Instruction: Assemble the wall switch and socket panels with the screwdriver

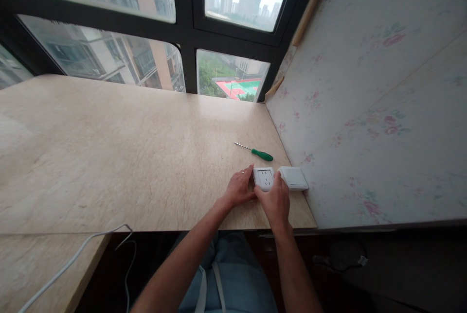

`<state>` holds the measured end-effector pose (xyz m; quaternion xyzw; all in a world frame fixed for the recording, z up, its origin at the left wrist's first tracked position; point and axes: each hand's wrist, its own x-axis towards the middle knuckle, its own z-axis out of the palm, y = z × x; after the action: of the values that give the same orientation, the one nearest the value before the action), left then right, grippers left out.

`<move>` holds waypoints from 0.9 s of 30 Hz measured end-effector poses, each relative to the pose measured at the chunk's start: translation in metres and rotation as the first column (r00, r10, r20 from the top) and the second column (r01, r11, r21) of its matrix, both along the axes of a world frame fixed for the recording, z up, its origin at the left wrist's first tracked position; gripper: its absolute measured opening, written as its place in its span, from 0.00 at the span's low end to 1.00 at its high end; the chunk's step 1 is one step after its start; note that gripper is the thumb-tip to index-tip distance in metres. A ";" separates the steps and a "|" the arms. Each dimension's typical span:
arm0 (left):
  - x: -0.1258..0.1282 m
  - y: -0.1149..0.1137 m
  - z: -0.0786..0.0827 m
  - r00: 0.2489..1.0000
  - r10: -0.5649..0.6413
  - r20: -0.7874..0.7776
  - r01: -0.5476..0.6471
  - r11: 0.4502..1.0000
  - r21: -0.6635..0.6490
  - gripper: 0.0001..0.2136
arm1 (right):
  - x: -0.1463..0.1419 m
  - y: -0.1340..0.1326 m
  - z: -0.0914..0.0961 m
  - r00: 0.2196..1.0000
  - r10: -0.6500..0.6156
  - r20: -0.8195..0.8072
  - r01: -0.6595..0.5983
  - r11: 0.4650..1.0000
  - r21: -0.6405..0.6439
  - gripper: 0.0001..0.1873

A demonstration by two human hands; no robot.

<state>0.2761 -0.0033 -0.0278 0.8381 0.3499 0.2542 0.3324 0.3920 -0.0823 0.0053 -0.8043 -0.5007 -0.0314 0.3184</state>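
A white wall socket with several slots sits on the stone sill, its face turned up. My left hand grips its left edge, fingers curled along the side. From the near right, my right hand pinches the socket between thumb and fingers. Right beside that hand, a white switch plate lies close to the papered wall. Beyond the socket rests a screwdriver with a green handle, its thin shaft pointing left. The undersides of the fingers are hidden.
The beige stone sill stretches left to a dark-framed window. Flowered wallpaper covers the wall on the right. A white cable hangs over the sill's front edge at the lower left.
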 end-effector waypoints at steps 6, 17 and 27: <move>0.000 0.000 0.002 1.000 -0.002 -0.016 0.002 1.000 0.000 0.47 | 0.001 0.001 0.013 0.994 0.003 0.112 0.004 0.998 -0.058 0.39; -0.001 -0.001 0.001 0.999 -0.040 0.025 0.038 0.996 0.086 0.41 | 0.008 0.003 0.013 0.973 0.094 0.213 -0.062 0.987 -0.150 0.29; -0.001 -0.002 0.005 0.999 -0.039 0.001 0.039 0.994 0.098 0.39 | 0.010 0.004 0.014 0.952 0.127 0.280 -0.059 0.969 -0.240 0.26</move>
<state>0.2746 -0.0053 -0.0231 0.8596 0.3204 0.2655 0.2964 0.4024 -0.0781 0.0194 -0.7974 -0.5801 -0.0771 0.1472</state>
